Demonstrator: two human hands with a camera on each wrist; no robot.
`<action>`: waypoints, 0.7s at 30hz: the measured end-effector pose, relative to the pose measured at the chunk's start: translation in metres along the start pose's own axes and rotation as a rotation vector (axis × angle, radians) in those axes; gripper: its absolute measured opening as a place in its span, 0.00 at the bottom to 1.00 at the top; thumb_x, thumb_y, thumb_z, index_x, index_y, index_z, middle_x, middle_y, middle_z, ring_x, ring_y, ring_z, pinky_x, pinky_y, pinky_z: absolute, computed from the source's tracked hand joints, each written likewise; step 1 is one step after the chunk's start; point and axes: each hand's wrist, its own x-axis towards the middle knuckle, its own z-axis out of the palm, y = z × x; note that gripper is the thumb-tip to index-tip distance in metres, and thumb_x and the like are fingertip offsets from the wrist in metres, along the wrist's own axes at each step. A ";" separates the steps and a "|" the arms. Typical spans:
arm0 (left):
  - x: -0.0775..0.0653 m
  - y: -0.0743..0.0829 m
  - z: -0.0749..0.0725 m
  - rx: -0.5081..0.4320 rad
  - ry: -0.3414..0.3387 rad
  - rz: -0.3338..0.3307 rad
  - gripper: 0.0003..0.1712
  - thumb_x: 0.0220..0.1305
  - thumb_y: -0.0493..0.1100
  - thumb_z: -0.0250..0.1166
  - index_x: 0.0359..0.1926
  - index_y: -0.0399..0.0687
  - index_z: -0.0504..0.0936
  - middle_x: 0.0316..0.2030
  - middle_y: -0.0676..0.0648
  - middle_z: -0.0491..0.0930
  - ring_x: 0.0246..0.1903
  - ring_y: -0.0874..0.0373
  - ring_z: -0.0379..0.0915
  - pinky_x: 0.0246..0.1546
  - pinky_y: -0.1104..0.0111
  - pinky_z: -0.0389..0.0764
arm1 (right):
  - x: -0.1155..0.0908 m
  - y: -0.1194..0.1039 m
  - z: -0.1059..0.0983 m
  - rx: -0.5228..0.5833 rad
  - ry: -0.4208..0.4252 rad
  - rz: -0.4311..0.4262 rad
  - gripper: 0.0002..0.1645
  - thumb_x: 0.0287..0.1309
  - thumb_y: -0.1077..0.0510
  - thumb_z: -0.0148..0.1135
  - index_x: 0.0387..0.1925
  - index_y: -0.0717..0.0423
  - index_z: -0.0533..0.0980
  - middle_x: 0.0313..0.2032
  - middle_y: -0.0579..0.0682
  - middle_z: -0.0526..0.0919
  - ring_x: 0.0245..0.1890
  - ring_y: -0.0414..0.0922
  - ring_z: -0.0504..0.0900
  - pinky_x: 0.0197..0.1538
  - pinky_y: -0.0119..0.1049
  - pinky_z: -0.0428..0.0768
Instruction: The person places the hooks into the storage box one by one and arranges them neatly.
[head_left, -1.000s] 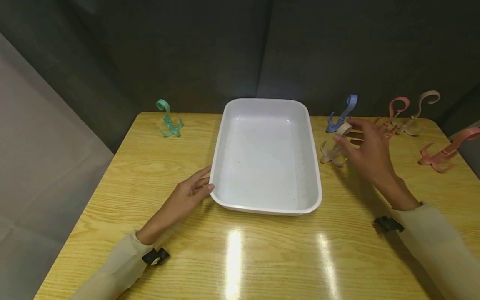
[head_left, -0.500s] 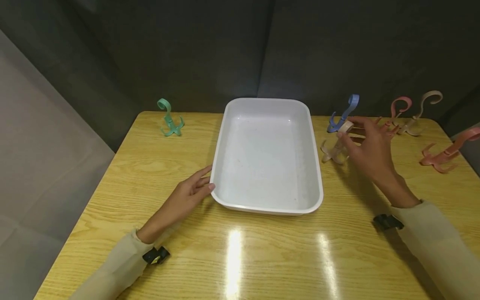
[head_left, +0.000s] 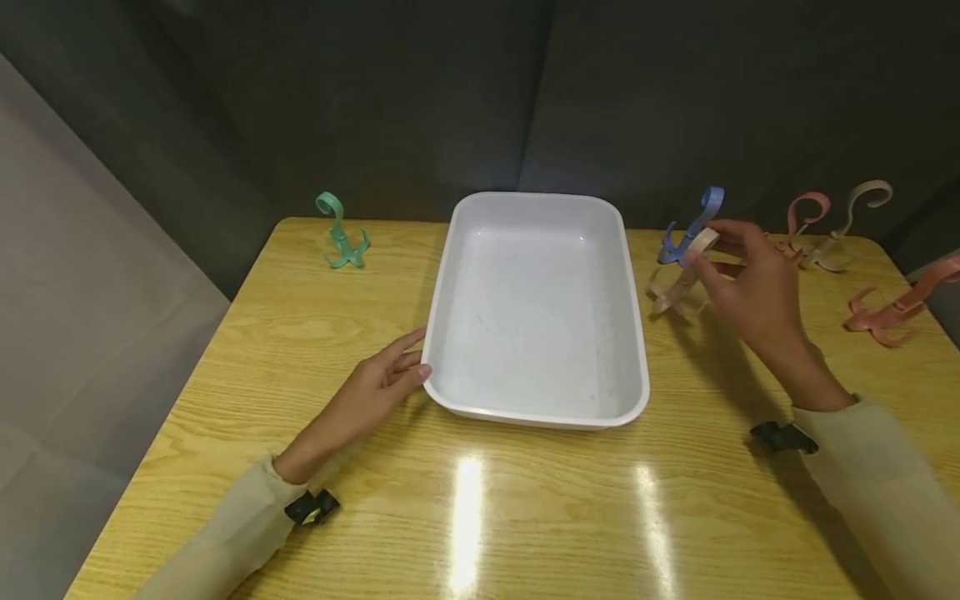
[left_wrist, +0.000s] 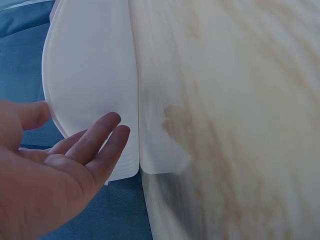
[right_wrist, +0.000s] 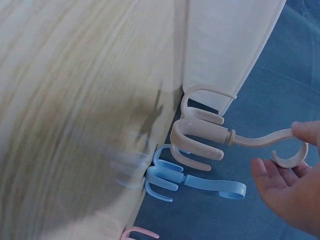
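My right hand [head_left: 757, 292] pinches the curled top of a beige four-pronged hanging hook [head_left: 678, 287] with thumb and fingers. In the right wrist view the hook [right_wrist: 200, 137] hangs with its prongs seemingly just off the tabletop. Right behind it stands a blue hook [head_left: 686, 237], also seen in the right wrist view. A white rectangular tray [head_left: 536, 417] lies at the table's middle. Against its near left side rests my left hand [head_left: 375, 387]; the thumb touches the rim and the fingers are loosely extended along the outer wall [left_wrist: 90, 65].
Farther right are a pink hook [head_left: 806, 212], another beige hook [head_left: 847, 225] and a coral-red hook [head_left: 896, 308]. A green hook [head_left: 343, 242] stands at the back left of the wooden table [head_left: 300, 333]. Dark cloth [head_left: 375, 108] hangs behind the table.
My right hand has risen slightly and drifted right with the beige hook, whose stem now leans more. The left hand stays at the tray; the head view has shifted slightly.
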 end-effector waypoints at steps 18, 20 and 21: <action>0.001 -0.001 -0.001 -0.006 -0.002 0.006 0.34 0.71 0.52 0.54 0.73 0.53 0.54 0.62 0.42 0.70 0.57 0.56 0.71 0.55 0.65 0.73 | 0.024 -0.018 -0.016 -0.015 0.062 -0.048 0.24 0.53 0.59 0.69 0.54 0.54 0.77 0.44 0.52 0.81 0.40 0.24 0.76 0.40 0.16 0.74; 0.001 0.000 -0.001 -0.005 0.002 0.003 0.34 0.71 0.52 0.54 0.72 0.53 0.55 0.61 0.42 0.70 0.57 0.57 0.71 0.55 0.65 0.73 | 0.027 -0.020 -0.015 -0.018 0.062 -0.052 0.24 0.53 0.59 0.69 0.54 0.53 0.77 0.45 0.52 0.81 0.41 0.25 0.77 0.40 0.16 0.74; 0.001 0.000 -0.001 -0.004 0.004 0.001 0.34 0.71 0.52 0.55 0.72 0.54 0.55 0.61 0.43 0.70 0.57 0.57 0.71 0.55 0.65 0.73 | 0.028 -0.021 -0.015 -0.019 0.061 -0.058 0.24 0.54 0.59 0.69 0.54 0.53 0.77 0.45 0.53 0.81 0.42 0.25 0.77 0.40 0.16 0.74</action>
